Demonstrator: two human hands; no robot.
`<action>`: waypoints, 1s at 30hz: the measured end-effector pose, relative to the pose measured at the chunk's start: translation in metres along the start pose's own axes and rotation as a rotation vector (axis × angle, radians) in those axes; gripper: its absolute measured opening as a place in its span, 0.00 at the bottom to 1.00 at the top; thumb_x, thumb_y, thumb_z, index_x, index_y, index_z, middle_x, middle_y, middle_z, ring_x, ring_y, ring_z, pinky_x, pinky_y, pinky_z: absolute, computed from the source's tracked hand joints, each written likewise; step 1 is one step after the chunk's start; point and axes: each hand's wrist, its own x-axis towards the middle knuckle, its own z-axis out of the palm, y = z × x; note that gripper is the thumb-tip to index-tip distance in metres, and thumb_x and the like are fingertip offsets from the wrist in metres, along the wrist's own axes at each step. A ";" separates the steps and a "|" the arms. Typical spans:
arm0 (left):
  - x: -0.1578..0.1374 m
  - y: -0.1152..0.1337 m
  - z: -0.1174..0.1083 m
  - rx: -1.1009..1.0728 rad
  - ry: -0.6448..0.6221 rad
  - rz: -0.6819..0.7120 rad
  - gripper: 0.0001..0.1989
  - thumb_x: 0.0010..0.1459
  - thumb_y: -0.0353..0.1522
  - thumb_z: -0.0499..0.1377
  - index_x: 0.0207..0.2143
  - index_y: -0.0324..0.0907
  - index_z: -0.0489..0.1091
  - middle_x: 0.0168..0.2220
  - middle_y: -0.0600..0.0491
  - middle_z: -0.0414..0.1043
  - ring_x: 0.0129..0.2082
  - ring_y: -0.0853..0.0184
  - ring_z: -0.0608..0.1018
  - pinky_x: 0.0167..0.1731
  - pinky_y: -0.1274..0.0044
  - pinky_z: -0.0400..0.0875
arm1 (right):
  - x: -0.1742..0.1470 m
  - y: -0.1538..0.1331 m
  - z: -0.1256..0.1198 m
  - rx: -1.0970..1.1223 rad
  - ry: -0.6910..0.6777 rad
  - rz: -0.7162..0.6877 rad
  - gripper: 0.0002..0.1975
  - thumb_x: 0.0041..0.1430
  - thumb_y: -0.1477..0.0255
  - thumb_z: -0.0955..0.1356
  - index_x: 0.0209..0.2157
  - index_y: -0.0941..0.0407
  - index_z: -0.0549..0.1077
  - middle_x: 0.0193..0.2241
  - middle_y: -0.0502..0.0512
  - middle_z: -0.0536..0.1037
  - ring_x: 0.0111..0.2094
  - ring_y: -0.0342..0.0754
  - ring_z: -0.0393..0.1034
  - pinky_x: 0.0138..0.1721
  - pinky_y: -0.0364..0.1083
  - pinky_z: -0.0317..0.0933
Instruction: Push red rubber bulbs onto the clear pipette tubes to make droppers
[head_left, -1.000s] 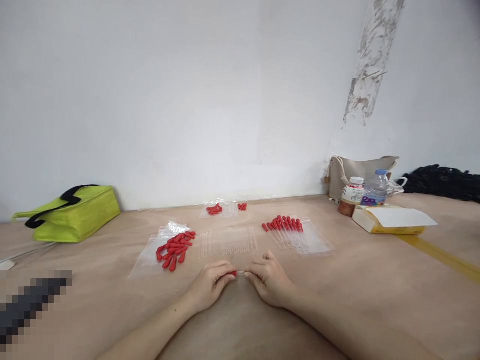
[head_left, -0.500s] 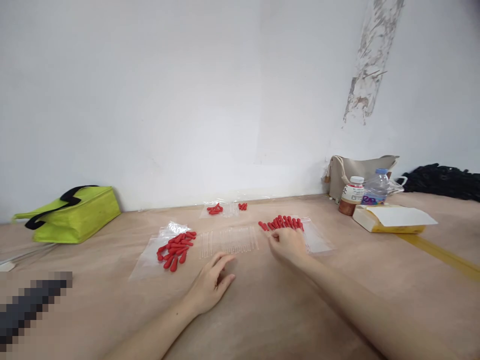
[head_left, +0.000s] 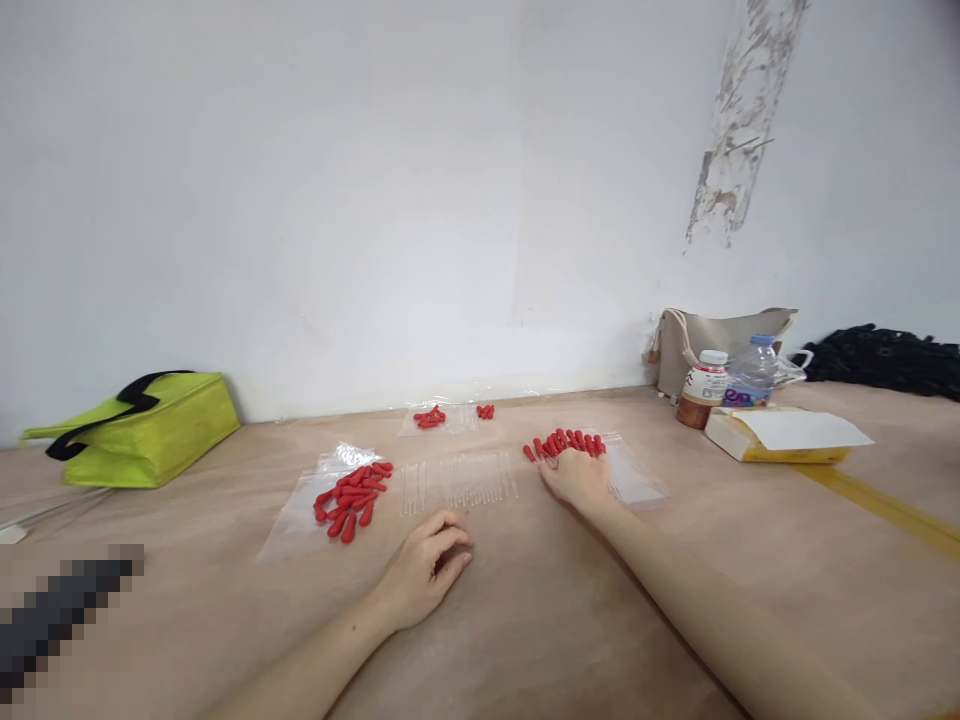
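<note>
My left hand rests on the table with fingers loosely curled and thumb apart, holding nothing. Just beyond it, several thin clear glass tubes lie side by side. To the right, my right hand bends over a row of droppers with red rubber bulbs. Its fingertips close around the leftmost dropper; the hand partly hides the row and the tubes below the bulbs. Left of the glass tubes, a pile of loose red rubber bulbs lies on a clear plastic bag.
Near the wall lies a clear bag with red bulbs and tubes. A yellow-green bag stands far left. At right are a brown drink bottle, a clear bottle, a tissue pack and a beige bag.
My right hand and the leftmost dropper have shifted slightly right, nearer the others in the row. My left hand has barely moved.
</note>
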 end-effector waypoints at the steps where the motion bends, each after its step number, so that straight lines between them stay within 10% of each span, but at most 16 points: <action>1: 0.000 0.000 0.000 -0.003 -0.001 0.000 0.08 0.56 0.30 0.49 0.35 0.42 0.67 0.36 0.51 0.64 0.33 0.69 0.68 0.32 0.78 0.64 | -0.001 0.000 -0.001 -0.004 0.001 0.000 0.25 0.56 0.57 0.55 0.28 0.60 0.74 0.27 0.62 0.74 0.39 0.53 0.64 0.42 0.52 0.40; 19: -0.002 -0.003 -0.002 0.133 0.068 -0.035 0.08 0.57 0.32 0.49 0.34 0.42 0.67 0.34 0.52 0.66 0.32 0.68 0.69 0.32 0.77 0.64 | -0.014 -0.054 -0.010 -0.024 0.001 -0.156 0.13 0.54 0.68 0.58 0.34 0.59 0.69 0.29 0.60 0.75 0.32 0.51 0.68 0.39 0.50 0.43; 30: -0.006 -0.088 -0.088 0.624 0.278 -0.523 0.09 0.52 0.36 0.52 0.31 0.44 0.69 0.33 0.50 0.69 0.35 0.60 0.70 0.35 0.72 0.62 | 0.000 -0.063 0.005 -0.058 -0.069 -0.092 0.10 0.50 0.77 0.60 0.34 0.61 0.68 0.30 0.63 0.74 0.32 0.51 0.69 0.38 0.50 0.44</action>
